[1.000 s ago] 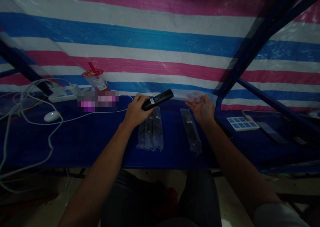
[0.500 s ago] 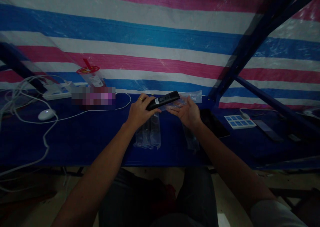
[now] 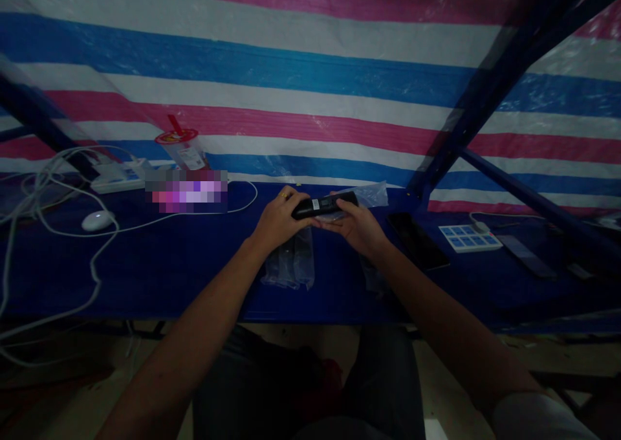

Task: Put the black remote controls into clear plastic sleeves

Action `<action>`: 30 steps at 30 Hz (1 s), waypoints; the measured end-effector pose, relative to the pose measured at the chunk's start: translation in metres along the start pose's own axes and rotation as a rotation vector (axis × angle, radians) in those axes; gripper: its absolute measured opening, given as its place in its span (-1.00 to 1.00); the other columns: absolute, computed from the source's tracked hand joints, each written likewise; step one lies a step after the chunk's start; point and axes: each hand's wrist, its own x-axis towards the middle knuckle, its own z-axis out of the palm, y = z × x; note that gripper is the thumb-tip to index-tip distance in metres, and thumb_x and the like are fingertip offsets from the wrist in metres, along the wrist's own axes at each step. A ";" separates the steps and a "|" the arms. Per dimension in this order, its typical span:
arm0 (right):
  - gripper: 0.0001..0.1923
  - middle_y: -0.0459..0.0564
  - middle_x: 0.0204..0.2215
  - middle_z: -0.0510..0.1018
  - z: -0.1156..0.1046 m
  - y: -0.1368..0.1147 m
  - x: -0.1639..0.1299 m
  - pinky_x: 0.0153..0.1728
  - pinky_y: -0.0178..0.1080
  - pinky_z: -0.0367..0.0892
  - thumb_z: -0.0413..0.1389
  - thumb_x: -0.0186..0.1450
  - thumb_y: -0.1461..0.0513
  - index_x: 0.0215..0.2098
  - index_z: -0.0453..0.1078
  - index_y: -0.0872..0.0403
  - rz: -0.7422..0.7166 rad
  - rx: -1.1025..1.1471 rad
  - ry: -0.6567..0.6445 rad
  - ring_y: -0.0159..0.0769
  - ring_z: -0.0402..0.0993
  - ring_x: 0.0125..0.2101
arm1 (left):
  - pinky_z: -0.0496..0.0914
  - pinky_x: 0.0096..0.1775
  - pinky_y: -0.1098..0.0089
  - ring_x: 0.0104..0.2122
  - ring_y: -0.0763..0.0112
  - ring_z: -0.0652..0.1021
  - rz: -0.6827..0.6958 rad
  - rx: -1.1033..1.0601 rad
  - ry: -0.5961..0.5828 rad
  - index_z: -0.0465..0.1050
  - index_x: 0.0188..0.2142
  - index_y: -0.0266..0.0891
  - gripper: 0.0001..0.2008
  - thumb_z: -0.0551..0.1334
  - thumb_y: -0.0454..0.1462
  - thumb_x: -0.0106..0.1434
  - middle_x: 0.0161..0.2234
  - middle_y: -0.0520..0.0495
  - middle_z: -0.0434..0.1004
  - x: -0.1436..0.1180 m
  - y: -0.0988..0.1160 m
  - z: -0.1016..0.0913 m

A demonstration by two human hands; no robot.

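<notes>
At the far left of the blue bench point(image 3: 145, 265), white cables point(image 3: 53, 187) loop around a white mouse point(image 3: 98, 220) and run toward a power strip point(image 3: 119, 180), with a sealed drink cup point(image 3: 182, 149) standing just behind against the striped tarp point(image 3: 310, 71). Nearer the middle, the left hand point(image 3: 279, 220) has its grip closed around the left end of a black remote point(image 3: 324, 205), held level above the bench at the far middle of the scene. The remote looks stiff, light and smooth-sided, so it could slide in the fingers; judged from its long narrow shape, a hold across the body near one end, thumb on top and fingers beneath, keeps it steady and leaves the other end free. Below the left hand, a few bagged remotes point(image 3: 290, 265) lie side by side on the bench. The right hand point(image 3: 356, 228) has its grip closed from below on a clear plastic bag point(image 3: 369, 195), which meets the right end of the remote; whether that end is already inside the mouth cannot be told. The bag looks thin, limp and slippery, best pinched at the edge of its opening. Further right lie a dark phone point(image 3: 418, 241), a small white keypad point(image 3: 469, 238) and a dark flat bar point(image 3: 526, 253), under a slanting blue frame point(image 3: 485, 97).
</notes>
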 end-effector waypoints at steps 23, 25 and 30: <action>-0.74 0.06 -0.26 0.69 0.000 0.002 0.004 0.00 0.09 0.52 0.24 0.28 0.09 -0.12 0.44 0.04 -0.004 0.016 0.051 -0.08 0.68 -0.24 | 0.17 -0.60 0.50 -0.69 0.55 0.38 -0.484 -0.729 -0.413 0.43 -0.33 -0.24 -0.66 0.37 -0.01 0.22 -0.65 0.06 0.40 0.030 -0.022 -0.017; -0.72 0.05 -0.26 0.69 0.002 0.004 0.002 -0.02 0.08 0.53 0.26 0.27 0.10 -0.12 0.43 0.03 -0.031 -0.008 0.064 -0.08 0.69 -0.24 | 0.16 -0.62 0.51 -0.70 0.56 0.37 -0.580 -0.835 -0.359 0.41 -0.30 -0.24 -0.66 0.41 -0.04 0.19 -0.64 0.07 0.42 0.024 -0.017 -0.014; -0.70 0.03 -0.26 0.69 0.002 0.008 0.001 -0.09 0.03 0.57 0.30 0.22 0.12 -0.14 0.43 0.04 -0.099 -0.028 0.121 -0.06 0.69 -0.25 | 0.16 -0.66 0.52 -0.70 0.57 0.37 -0.741 -1.031 -0.208 0.36 -0.32 -0.25 -0.63 0.49 -0.14 0.08 -0.64 0.07 0.40 0.021 -0.007 -0.009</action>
